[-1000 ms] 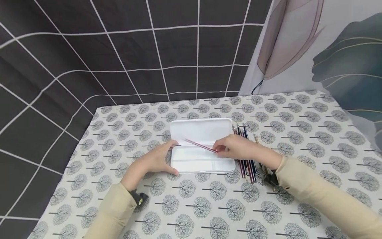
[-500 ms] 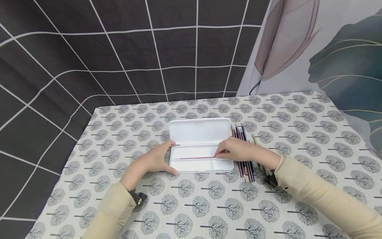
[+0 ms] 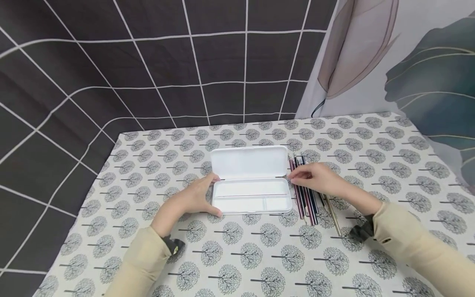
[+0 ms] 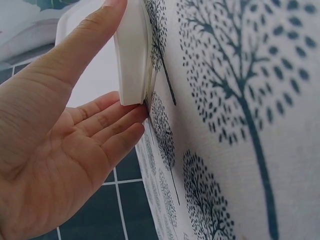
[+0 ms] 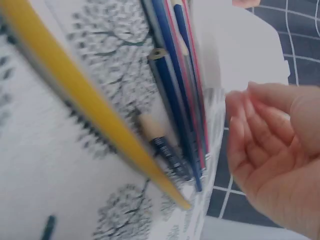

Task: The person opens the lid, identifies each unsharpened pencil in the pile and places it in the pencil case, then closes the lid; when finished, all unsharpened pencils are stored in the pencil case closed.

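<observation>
A white pencil case [image 3: 256,204] lies open in the middle of the table, its lid [image 3: 249,161] folded back. One thin pencil [image 3: 252,195] lies in its tray. My left hand [image 3: 208,196] braces the case's left end [image 4: 132,60], with the thumb along the far corner and straight fingers [image 4: 107,122] against the near corner. My right hand [image 3: 297,177] hovers just right of the case over a row of loose pencils [image 3: 306,202], fingers [image 5: 250,120] loosely curled and holding nothing. The blue and red pencils [image 5: 175,85] lie right beside it.
A yellow pencil [image 3: 332,214] [image 5: 85,100] lies right of the row. The table wears a grey cloth printed with trees [image 3: 259,255]. A dark gridded cloth [image 3: 167,74] hangs behind and to the left, a leaf-printed curtain [image 3: 408,62] at the right.
My right hand laid the red pencil flat in the tray, let go of it, and moved right to above the loose pencils. The left hand stayed at the case's end.
</observation>
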The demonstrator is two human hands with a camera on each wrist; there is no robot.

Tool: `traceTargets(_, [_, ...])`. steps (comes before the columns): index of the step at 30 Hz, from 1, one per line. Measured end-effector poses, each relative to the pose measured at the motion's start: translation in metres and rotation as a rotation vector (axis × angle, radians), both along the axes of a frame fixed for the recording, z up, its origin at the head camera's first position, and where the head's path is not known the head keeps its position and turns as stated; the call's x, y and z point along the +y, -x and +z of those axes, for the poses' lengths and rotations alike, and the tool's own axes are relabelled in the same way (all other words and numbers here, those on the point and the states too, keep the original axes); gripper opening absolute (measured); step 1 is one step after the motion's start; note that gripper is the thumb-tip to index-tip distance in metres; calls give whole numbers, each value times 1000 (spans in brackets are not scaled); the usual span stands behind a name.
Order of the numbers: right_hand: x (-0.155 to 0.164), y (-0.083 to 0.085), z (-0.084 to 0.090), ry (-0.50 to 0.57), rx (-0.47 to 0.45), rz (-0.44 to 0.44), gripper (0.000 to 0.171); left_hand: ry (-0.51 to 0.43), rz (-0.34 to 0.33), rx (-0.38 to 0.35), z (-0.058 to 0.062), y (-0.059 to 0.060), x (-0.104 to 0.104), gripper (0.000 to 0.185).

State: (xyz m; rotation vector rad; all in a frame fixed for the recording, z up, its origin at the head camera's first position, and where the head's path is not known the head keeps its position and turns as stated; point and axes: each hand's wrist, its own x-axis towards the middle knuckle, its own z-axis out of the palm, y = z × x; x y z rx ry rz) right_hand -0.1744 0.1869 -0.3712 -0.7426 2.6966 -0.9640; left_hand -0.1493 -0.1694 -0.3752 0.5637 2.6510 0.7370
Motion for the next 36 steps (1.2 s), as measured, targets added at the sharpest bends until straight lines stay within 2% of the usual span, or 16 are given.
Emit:
traceTargets(6, [0, 2, -3, -70, -30, -154, 15, 3, 1, -11, 1, -1, 2, 96])
traceTargets(10, [-5, 6, 1, -132, -87, -185, 22, -3, 5, -15, 1, -1, 4, 97])
traceTargets(14, [-7, 9, 5, -166, -98, -216, 23, 0, 4, -15, 1, -2, 5, 98])
traceTargets(19, [-8, 11, 4, -192, -78, -228, 25, -1, 2, -15, 1, -2, 5, 98])
traceTargets(23, [-10, 16, 1, -212, -101, -224, 27, -8, 2, -15, 1, -3, 4, 97])
traceTargets(32, [-22, 25, -7, -219, -107, -163, 41, -23, 7, -20, 3, -4, 1, 96])
traceTargets(36, [-23, 25, -6, -217, -149, -197, 41, -11, 17, -24, 2, -4, -1, 97])
